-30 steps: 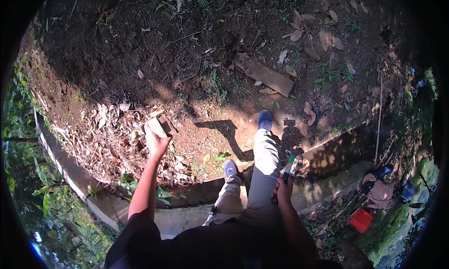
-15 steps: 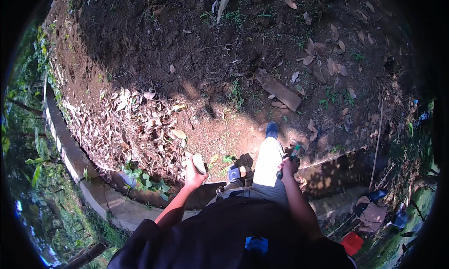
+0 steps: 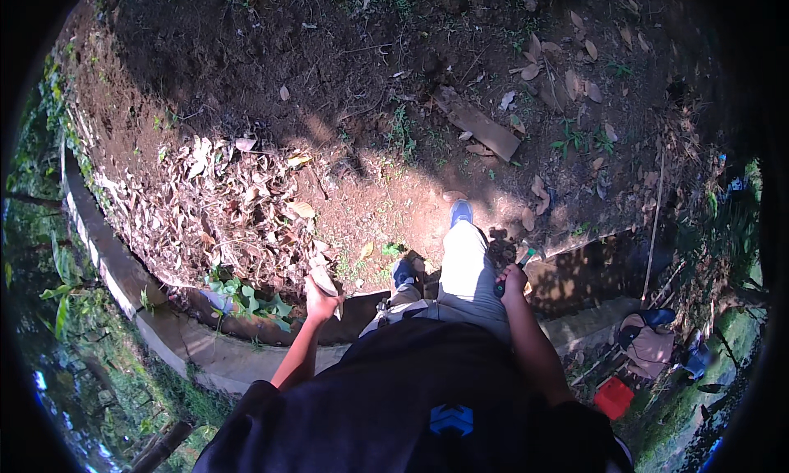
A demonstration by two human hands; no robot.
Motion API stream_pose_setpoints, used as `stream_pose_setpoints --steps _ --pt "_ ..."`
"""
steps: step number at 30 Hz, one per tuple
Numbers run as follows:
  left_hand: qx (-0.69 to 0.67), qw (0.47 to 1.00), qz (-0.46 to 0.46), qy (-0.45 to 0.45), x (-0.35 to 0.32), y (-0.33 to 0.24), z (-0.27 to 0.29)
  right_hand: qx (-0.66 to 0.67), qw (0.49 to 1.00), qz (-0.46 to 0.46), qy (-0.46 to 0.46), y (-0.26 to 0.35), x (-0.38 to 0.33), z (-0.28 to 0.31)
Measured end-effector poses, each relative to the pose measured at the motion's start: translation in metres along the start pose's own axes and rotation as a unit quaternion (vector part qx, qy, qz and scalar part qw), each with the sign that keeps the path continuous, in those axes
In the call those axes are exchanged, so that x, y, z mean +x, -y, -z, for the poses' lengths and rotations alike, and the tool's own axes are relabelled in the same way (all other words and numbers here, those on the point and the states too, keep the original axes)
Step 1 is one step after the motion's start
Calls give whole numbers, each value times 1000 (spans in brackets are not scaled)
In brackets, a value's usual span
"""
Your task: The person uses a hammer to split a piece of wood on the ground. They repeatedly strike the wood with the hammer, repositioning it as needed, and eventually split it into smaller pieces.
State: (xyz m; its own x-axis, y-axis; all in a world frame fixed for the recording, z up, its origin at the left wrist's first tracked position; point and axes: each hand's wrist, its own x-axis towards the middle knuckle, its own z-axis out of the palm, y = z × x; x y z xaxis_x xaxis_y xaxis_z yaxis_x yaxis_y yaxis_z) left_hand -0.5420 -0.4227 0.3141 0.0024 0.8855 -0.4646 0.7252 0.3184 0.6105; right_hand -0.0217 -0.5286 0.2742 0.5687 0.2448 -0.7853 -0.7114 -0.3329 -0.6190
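Observation:
My left hand (image 3: 317, 303) is closed around a short pale piece of wood (image 3: 325, 281), held low over the ditch edge beside a heap of dry leaves (image 3: 238, 202). On the other side, next to my right thigh, my right hand (image 3: 512, 284) grips a hammer (image 3: 529, 254) by its black and green handle. Its head is hard to make out against the bright ground. Both hands are well apart, on either side of my light trousers (image 3: 467, 267).
A flat wooden board (image 3: 481, 126) lies on the bare soil ahead. Behind the ditch curves a concrete edge (image 3: 164, 329). A tan bag (image 3: 649, 348) and a red object (image 3: 614, 397) are at the lower right. Green leaves (image 3: 251, 302) grow by the ditch.
The ground ahead has shifted upward and slightly left in view as I step forward. Both hands keep hold of their things; the wood and hammer have tilted somewhat.

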Motion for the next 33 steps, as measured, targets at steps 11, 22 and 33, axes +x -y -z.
stream_pose_setpoints --steps 11,22,33 --pt "64 992 -108 -12 4 29 9 79 993 5 -83 -23 -28 87" --pt "32 982 -184 22 35 18 12 18 991 -5 -136 -58 -36 140" --pt "43 977 -196 66 21 40 10 48 982 -65 -173 -77 -67 163"
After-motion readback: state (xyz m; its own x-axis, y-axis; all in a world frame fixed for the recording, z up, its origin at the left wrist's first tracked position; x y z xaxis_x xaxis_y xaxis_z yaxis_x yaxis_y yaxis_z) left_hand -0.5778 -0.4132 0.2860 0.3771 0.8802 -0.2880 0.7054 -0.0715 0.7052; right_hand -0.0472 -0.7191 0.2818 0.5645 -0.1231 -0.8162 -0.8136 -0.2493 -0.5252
